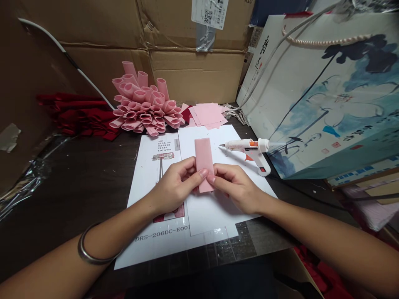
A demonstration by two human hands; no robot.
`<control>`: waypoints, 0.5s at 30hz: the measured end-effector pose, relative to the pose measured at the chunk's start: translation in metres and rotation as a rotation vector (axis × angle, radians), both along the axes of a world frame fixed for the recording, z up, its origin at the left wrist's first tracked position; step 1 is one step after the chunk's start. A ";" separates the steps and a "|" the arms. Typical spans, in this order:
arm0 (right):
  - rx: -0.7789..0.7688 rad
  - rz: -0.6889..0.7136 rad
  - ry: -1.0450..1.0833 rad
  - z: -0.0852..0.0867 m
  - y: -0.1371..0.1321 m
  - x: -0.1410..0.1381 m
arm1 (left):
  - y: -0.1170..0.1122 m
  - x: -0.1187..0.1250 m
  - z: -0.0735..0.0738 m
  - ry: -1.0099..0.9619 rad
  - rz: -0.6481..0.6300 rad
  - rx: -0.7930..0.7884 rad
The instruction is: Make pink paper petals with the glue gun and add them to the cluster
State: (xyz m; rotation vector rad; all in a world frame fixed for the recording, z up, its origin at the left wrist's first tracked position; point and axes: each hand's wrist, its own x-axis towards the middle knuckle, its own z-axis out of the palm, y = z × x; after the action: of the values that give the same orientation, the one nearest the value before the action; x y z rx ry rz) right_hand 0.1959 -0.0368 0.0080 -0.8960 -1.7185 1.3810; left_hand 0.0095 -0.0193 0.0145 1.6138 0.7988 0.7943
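Pinching a pink paper strip [204, 155] near its lower end, left hand [174, 187] and right hand [237, 187] are gripping from either side, its long axis pointing away over the white printed sheet [190, 145]!

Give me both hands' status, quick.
Left hand: closed, pinching a pink strip.
Right hand: closed, pinching the same strip from the other edge.
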 end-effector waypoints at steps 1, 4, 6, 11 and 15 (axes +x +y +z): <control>-0.002 -0.013 0.030 0.000 0.000 0.000 | 0.000 0.000 0.000 0.010 -0.007 -0.005; 0.000 -0.043 0.060 0.000 0.002 0.000 | 0.000 0.000 0.001 0.043 -0.023 -0.024; -0.015 -0.046 0.050 -0.002 0.004 0.002 | 0.000 0.000 0.001 0.051 -0.021 -0.039; -0.005 -0.084 -0.008 -0.004 0.005 0.003 | 0.002 0.002 -0.001 0.021 0.044 -0.093; 0.050 -0.162 -0.016 -0.008 0.006 -0.001 | 0.001 0.005 0.000 -0.015 0.120 -0.161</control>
State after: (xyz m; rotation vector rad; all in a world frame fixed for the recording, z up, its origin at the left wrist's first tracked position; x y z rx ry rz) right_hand 0.1953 -0.0306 0.0002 -0.9981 -1.6463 1.2224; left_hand 0.0144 -0.0182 0.0148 1.4262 0.9322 0.8053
